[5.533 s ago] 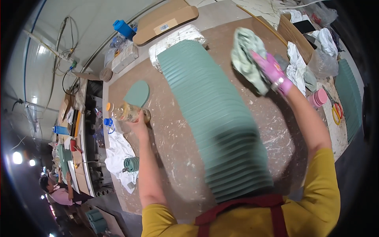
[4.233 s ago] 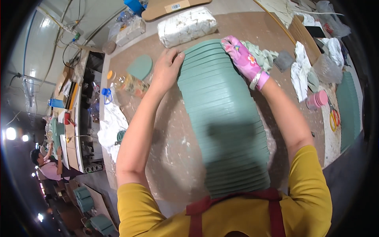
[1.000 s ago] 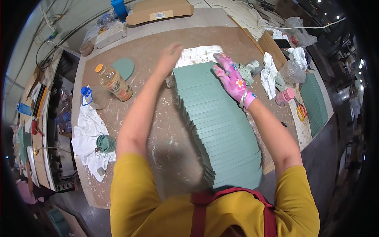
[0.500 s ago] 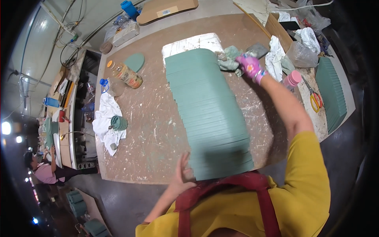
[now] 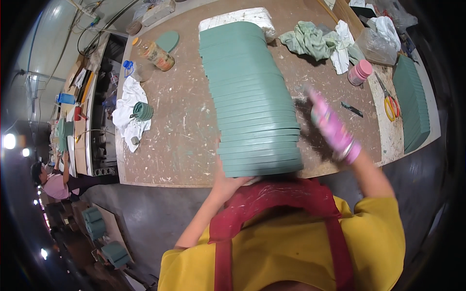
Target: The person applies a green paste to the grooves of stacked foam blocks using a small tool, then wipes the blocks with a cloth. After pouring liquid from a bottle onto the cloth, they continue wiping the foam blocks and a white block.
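A long row of overlapping green sheets [image 5: 255,97] with rounded ends, clay-like in look, runs from mid-table to the near edge in front of me. My left hand [image 5: 228,184] wraps round its near left corner, thumb at the near edge and fingers along the side, partly hidden. To the right of the row, my right hand [image 5: 330,127], in a pink patterned glove, is smeared by motion over the table; I cannot make out its fingers. A crumpled grey-green cloth [image 5: 308,41] lies beyond it. A dark, slim tool [image 5: 352,109] rests near the glove.
A white slab [image 5: 238,20] is at the row's far end. On the right are a pink-lidded jar [image 5: 359,72], scissors [image 5: 390,104] and another green stack [image 5: 410,104]. On the left are a bottle [image 5: 154,54], a white cloth [image 5: 128,111] and a green coil [image 5: 142,111]. A person [image 5: 54,182] works far left.
My right hand has left the grey-green cloth and come back toward me beside the row. My left hand has closed in on the row's near corner. The whole view has shifted.
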`<state>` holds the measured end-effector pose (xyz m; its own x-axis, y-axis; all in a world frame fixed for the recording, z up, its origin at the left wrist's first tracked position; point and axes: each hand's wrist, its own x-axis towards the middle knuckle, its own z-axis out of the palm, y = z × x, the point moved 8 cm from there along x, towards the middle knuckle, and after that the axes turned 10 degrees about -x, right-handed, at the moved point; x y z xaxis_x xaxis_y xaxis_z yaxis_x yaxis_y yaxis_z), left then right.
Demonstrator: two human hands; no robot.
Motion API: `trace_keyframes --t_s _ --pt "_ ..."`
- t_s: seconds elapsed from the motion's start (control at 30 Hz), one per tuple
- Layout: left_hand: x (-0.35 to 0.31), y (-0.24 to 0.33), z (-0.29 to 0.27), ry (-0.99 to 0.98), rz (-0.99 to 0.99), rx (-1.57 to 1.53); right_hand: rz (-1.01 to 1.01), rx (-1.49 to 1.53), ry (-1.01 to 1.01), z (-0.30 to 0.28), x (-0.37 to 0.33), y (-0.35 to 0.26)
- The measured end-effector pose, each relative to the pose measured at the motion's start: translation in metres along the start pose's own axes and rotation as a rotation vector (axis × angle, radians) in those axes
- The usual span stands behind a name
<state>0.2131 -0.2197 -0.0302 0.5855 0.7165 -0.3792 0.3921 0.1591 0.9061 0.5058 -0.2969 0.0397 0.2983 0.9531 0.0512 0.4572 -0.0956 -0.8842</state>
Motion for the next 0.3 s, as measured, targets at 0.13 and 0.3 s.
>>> trace_keyframes --t_s 0.13,0.3 --pt "-0.004 0.022 0.017 -0.101 -0.048 -0.091 0.068 0.222 0.076 0.059 -0.038 -0.001" --pt "0.001 0.002 0.016 -0.071 0.099 -0.068 0.035 0.244 0.117 0.073 -0.031 0.008"
